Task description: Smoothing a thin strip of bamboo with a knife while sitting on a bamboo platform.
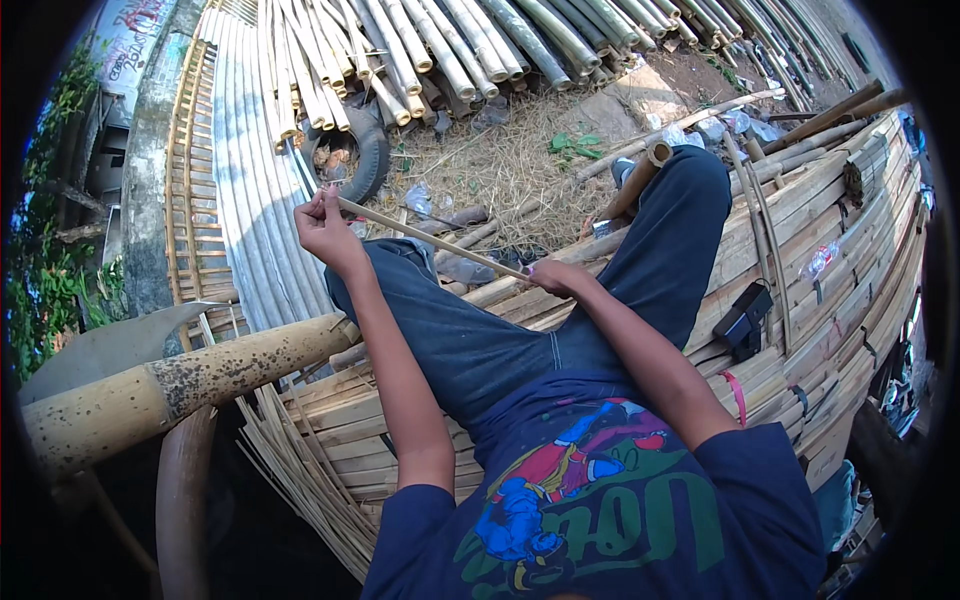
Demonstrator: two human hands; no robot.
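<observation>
A thin bamboo strip (430, 238) stretches slantwise above my lap. At its far left end, my left hand (330, 232) pinches it between thumb and fingertips. Closer to my body, my right hand (560, 279) is closed round the other end. The strip slopes down from left to right, in front of my dark blue trousers (440, 325). A narrow, pale-edged piece (301, 170) shows just beyond my left fingers; I cannot tell what it is or whether I hold it.
I sit on stacked bamboo slats (800, 245). A thick bamboo pole (200, 375) juts in at left, beside corrugated sheeting (245, 180). Ahead lie an old tyre (372, 160), dry straw (470, 160) and many bamboo poles (470, 45). A black device (743, 322) rests at right.
</observation>
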